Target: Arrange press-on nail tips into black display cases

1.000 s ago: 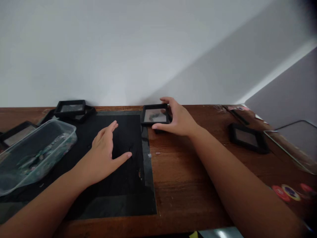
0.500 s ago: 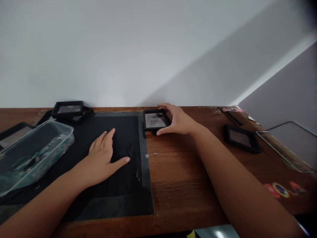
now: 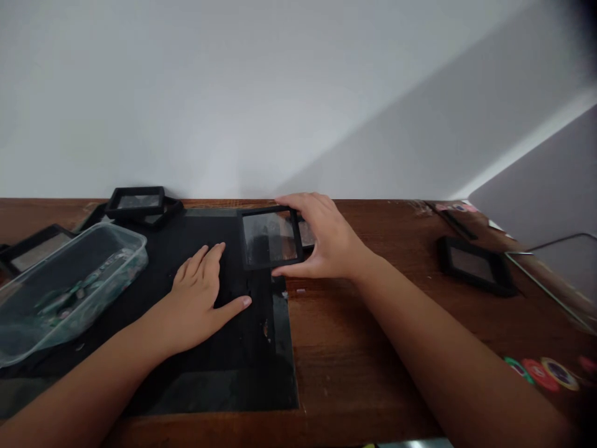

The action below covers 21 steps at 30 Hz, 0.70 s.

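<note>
My right hand [image 3: 321, 239] grips the right side of a black-rimmed frame [image 3: 298, 235] with a clear pane, thumb below and fingers over the top. The frame is raised over the right back edge of a black mat [image 3: 224, 379]. Behind it, another dark frame [image 3: 306, 234] shows on the table, partly hidden by my hand. My left hand [image 3: 200, 298] lies on the mat with its fingers stretched out, holding nothing. To its left is a clear plastic box [image 3: 102, 298] with green and pale pieces inside.
Stacked black frames [image 3: 136, 202] stand at the back left against the wall, and another frame [image 3: 40, 249] lies behind the box. On the right are a black frame [image 3: 473, 264], a glass-like panel [image 3: 550, 289] and round coloured stickers [image 3: 541, 374] on the wooden table [image 3: 345, 367].
My right hand has lifted the frame and moved it left and toward me, uncovering another frame beneath. My left hand stays flat on the mat. The view has shifted slightly.
</note>
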Each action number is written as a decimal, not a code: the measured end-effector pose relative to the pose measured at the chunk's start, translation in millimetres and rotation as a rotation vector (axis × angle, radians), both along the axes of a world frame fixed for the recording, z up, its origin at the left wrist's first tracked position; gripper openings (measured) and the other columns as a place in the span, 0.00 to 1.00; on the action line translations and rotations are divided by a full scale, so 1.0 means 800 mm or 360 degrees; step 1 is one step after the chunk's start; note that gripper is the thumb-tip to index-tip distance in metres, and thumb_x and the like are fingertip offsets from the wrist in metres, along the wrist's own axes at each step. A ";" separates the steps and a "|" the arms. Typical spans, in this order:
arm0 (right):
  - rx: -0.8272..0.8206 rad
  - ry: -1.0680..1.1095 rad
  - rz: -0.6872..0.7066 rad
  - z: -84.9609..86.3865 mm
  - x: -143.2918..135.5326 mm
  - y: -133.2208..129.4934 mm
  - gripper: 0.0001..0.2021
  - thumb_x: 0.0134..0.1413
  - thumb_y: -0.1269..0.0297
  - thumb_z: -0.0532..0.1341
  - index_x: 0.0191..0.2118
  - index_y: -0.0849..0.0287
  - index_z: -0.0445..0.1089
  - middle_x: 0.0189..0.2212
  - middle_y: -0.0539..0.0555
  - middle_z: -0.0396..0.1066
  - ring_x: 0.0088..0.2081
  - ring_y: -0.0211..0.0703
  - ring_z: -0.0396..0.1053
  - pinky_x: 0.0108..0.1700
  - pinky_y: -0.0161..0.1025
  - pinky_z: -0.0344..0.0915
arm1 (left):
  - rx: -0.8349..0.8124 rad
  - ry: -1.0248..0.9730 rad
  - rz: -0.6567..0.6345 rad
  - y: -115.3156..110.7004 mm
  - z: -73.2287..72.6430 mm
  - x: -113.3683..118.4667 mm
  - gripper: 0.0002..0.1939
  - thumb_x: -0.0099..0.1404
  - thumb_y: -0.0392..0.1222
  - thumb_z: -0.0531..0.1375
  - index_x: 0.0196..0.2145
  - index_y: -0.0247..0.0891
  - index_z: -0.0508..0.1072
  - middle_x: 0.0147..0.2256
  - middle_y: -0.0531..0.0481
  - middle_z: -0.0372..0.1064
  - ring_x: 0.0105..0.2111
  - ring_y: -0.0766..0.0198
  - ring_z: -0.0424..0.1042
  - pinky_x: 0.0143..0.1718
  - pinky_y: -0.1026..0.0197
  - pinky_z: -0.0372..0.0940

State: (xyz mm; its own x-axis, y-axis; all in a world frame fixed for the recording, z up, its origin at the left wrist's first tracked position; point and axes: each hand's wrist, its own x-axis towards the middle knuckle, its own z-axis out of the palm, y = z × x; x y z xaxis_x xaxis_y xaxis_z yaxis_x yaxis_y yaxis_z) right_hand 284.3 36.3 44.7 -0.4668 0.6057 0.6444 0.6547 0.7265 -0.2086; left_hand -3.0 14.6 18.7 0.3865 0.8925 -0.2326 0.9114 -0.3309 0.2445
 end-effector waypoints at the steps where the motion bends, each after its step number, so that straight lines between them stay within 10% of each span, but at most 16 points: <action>1: 0.0019 0.0007 0.0006 -0.001 -0.001 0.000 0.52 0.46 0.25 0.70 0.67 0.57 0.64 0.57 0.64 0.76 0.56 0.64 0.74 0.60 0.59 0.65 | -0.0011 0.0012 -0.0001 0.000 0.001 0.000 0.62 0.65 0.75 0.47 0.78 0.23 0.37 0.79 0.32 0.34 0.80 0.39 0.30 0.77 0.31 0.39; 15: 0.0186 0.0133 0.0005 -0.002 -0.002 0.001 0.47 0.47 0.31 0.72 0.66 0.56 0.64 0.58 0.63 0.76 0.59 0.62 0.74 0.62 0.58 0.65 | 0.0166 -0.0115 0.0071 0.012 0.013 -0.015 0.63 0.63 0.74 0.54 0.77 0.24 0.40 0.78 0.28 0.41 0.78 0.34 0.40 0.76 0.32 0.47; 21: -0.0090 0.0110 -0.0041 -0.003 0.000 0.000 0.45 0.47 0.37 0.73 0.66 0.54 0.63 0.60 0.62 0.74 0.62 0.64 0.71 0.65 0.59 0.63 | 0.0359 -0.0007 0.0055 0.020 0.061 -0.042 0.64 0.59 0.79 0.53 0.75 0.24 0.51 0.76 0.27 0.50 0.75 0.33 0.53 0.74 0.37 0.53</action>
